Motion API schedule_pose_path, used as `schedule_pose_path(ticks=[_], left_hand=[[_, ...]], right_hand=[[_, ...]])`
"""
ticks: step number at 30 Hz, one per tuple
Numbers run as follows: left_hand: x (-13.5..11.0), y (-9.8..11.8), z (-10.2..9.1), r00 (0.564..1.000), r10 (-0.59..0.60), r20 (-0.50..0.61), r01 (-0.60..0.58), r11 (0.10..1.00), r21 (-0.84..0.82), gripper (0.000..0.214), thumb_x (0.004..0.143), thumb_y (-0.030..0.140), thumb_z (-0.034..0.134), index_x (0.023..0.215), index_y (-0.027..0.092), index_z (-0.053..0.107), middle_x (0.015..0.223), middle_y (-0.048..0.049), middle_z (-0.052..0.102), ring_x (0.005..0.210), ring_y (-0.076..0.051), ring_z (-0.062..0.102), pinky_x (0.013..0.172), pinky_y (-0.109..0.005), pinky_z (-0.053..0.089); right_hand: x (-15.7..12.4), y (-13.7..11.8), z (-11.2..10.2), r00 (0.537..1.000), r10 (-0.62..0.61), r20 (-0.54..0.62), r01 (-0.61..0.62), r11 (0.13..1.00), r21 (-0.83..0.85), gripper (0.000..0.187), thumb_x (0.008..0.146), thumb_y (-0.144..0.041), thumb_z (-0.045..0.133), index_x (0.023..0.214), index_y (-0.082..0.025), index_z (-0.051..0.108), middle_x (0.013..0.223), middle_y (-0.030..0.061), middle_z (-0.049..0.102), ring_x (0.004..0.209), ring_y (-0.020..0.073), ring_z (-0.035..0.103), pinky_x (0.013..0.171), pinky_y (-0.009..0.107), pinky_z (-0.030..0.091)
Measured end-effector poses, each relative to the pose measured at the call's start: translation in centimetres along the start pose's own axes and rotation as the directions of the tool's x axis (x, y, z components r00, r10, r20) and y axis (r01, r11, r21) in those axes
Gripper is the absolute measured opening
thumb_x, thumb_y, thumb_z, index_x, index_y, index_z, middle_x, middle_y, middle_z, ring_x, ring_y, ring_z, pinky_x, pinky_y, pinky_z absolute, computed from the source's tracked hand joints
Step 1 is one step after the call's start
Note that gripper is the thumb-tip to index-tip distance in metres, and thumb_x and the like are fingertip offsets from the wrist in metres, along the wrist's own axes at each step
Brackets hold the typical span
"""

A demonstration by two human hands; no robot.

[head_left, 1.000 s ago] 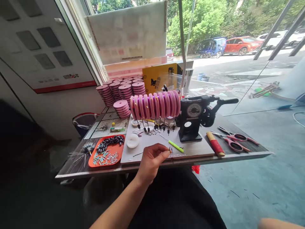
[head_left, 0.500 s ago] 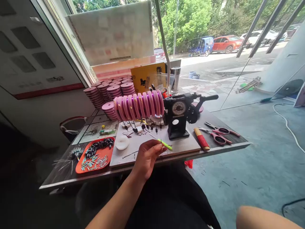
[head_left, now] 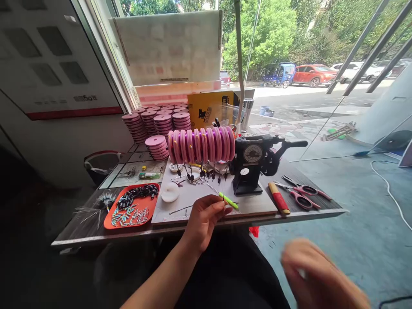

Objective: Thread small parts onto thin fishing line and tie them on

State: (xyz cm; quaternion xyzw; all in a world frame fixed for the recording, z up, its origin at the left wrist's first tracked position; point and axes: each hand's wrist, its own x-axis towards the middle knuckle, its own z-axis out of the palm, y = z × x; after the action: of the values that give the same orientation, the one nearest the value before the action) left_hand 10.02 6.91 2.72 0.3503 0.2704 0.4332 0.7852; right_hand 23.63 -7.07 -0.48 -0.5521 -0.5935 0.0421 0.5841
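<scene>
My left hand (head_left: 207,214) is closed in a pinch at the front edge of the white board (head_left: 199,214). A thin dark piece sticks up from its fingertips, too small to name. Just behind lies a lime-green handled tool (head_left: 228,201) with a thin metal shaft. My right hand (head_left: 317,270), smeared by motion, hangs in the air at lower right, apart from the table. Above the board, a row of pink foam spools (head_left: 201,145) sits on a black hand-cranked winder (head_left: 252,161), with small dark pieces dangling below. A round white pad (head_left: 170,193) lies at the left.
An orange tray (head_left: 112,221) holds dark beads and small metallic pieces. Two pairs of pink-handled scissors (head_left: 304,197) and a red-wrapped wooden stick (head_left: 279,199) lie at the right. Stacked pink spools (head_left: 164,124) and a yellow box (head_left: 206,109) stand behind.
My right hand has come up into view from the lower right, where only part of the arm showed before. My left hand keeps its pinch near the board's front edge. The camera view has shifted slightly.
</scene>
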Motion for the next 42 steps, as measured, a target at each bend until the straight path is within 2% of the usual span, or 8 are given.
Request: schedule_pose_path(ticks=[4,8,13,22,31,35,38,42], left_hand=[[-0.2,-0.2,0.0,1.000,0.002,0.001,-0.002,1.000,-0.011,0.010,0.056,0.015,0.076,0.061,0.013,0.068,0.059,0.0011,0.064,0.062,-0.012,0.060,0.074,-0.030,0.051],[-0.2,-0.3,0.2,1.000,0.007,-0.006,-0.007,1.000,-0.004,0.010,0.056,0.015,0.076,0.061,0.014,0.068,0.058,0.0011,0.064,0.061,-0.012,0.060,0.074,-0.030,0.051],[-0.2,0.0,-0.1,0.998,0.010,-0.056,-0.009,1.000,0.027,0.011,0.053,0.017,0.078,0.060,0.014,0.069,0.057,0.0013,0.064,0.061,-0.011,0.059,0.075,-0.030,0.051],[-4.8,2.0,-1.9,0.989,-0.128,-0.070,0.135,0.985,0.110,0.008,0.057,0.015,0.076,0.061,0.013,0.069,0.061,0.0004,0.064,0.060,-0.010,0.056,0.070,-0.028,0.052],[-7.2,1.5,-2.5,0.987,-0.144,-0.073,0.151,0.984,0.097,0.007,0.059,0.016,0.074,0.059,0.014,0.068,0.062,-0.0001,0.063,0.058,-0.009,0.056,0.062,-0.020,0.045],[-7.6,0.9,-3.2,0.967,-0.007,-0.256,0.052,0.984,0.170,0.008,0.059,0.019,0.075,0.064,0.016,0.070,0.063,-0.0001,0.065,0.056,-0.009,0.054,0.060,-0.020,0.043],[-7.3,0.3,-3.8,0.935,0.148,-0.324,-0.029,0.939,0.343,0.006,0.064,0.021,0.073,0.067,0.017,0.069,0.063,0.0010,0.065,0.055,-0.009,0.052,0.058,-0.020,0.041],[-6.3,-0.1,-3.8,0.928,0.280,-0.247,-0.096,0.817,0.568,0.007,0.068,0.022,0.068,0.064,0.017,0.067,0.055,0.0031,0.057,0.048,-0.009,0.045,0.051,-0.021,0.037]], right_hand=[[1.1,1.8,3.1,0.904,0.331,0.269,-0.326,0.943,-0.064,0.024,0.086,-0.039,0.051,0.084,-0.017,0.060,0.062,0.0008,0.063,0.055,0.0164,0.060,0.049,0.024,0.047],[0.2,2.6,5.3,0.910,0.324,0.260,-0.278,0.940,-0.197,0.026,0.083,-0.040,0.053,0.079,-0.016,0.061,0.051,-0.0009,0.059,0.044,0.0153,0.055,0.043,0.024,0.040],[-0.5,2.0,5.2,0.994,-0.033,0.105,0.056,0.972,-0.228,0.015,0.087,-0.018,0.048,0.077,-0.017,0.059,0.057,0.0004,0.063,0.045,0.0120,0.058,0.047,0.022,0.042],[-0.3,-0.5,6.1,0.854,-0.508,0.114,0.520,0.844,-0.133,0.010,0.083,-0.004,0.052,0.080,-0.014,0.056,0.042,-0.0046,0.049,0.035,0.0086,0.039,0.039,0.025,0.028],[-1.2,-0.2,7.6,0.905,-0.342,0.251,0.359,0.933,-0.022,0.017,0.085,-0.009,0.046,0.085,-0.015,0.063,0.051,-0.0012,0.057,0.039,0.0102,0.048,0.043,0.025,0.033],[-0.8,0.3,7.4,0.954,0.040,0.298,-0.102,0.976,0.195,0.016,0.086,-0.020,0.049,0.095,-0.020,0.062,0.073,0.0033,0.067,0.060,0.0148,0.061,0.054,0.023,0.046],[1.1,0.1,7.8,0.870,0.344,0.354,-0.449,0.849,0.277,0.020,0.085,-0.029,0.051,0.099,-0.018,0.061,0.084,0.0060,0.067,0.069,0.0179,0.062,0.056,0.023,0.049],[3.9,-0.6,8.4,0.865,0.313,0.393,-0.421,0.878,0.227,0.028,0.084,-0.029,0.047,0.101,-0.015,0.063,0.081,0.0074,0.065,0.067,0.0185,0.060,0.055,0.025,0.049]])
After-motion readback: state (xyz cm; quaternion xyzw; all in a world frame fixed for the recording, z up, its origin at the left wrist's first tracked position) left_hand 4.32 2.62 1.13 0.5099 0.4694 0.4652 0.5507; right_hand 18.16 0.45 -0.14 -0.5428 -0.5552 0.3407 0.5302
